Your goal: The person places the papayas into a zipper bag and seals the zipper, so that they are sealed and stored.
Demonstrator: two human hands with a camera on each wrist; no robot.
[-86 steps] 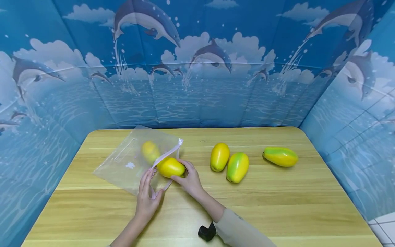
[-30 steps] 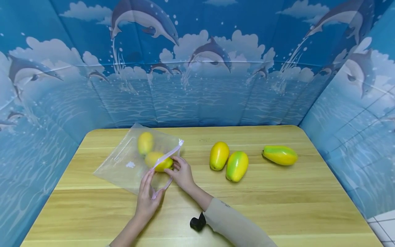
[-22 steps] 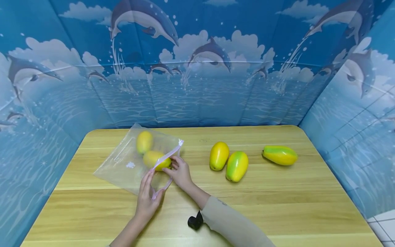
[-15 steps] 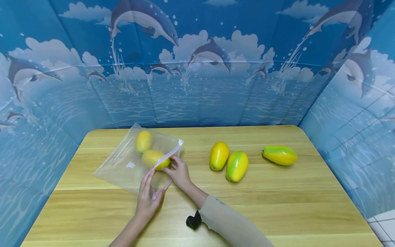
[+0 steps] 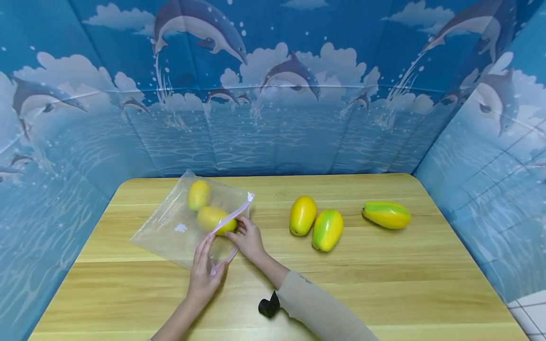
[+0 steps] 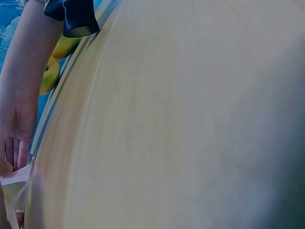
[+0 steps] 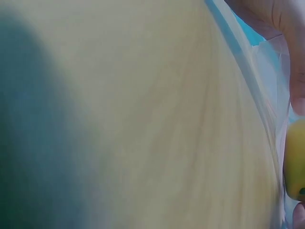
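Note:
A clear zip bag (image 5: 153,232) with a pale pink zip edge lies on the left part of the table in the head view. My left hand (image 5: 201,279) grips its mouth, fingers on the upper lip and thumb on the lower, keeping the lips apart. One yellow papaya (image 5: 199,195) is fully inside. A second papaya (image 5: 209,219) lies mostly inside with its stem end at the opening. My right hand (image 5: 250,240) holds that end between thumb and fingers. In the right wrist view this papaya (image 7: 295,160) shows at the right edge, just above a fingertip.
Two yellow-green papayas (image 5: 303,216) (image 5: 327,230) lie close together on the wooden table (image 5: 384,274), right of the bag. Farther right is another papaya (image 5: 387,215) on its side. A black wrist camera (image 5: 269,305) hangs by the right sleeve. Dolphin-print cloth (image 5: 273,128) stands behind.
My right hand has moved left, sliding the second papaya through the bag's mouth. The first papaya has shifted deeper toward the back. In the last half second almost nothing has moved.

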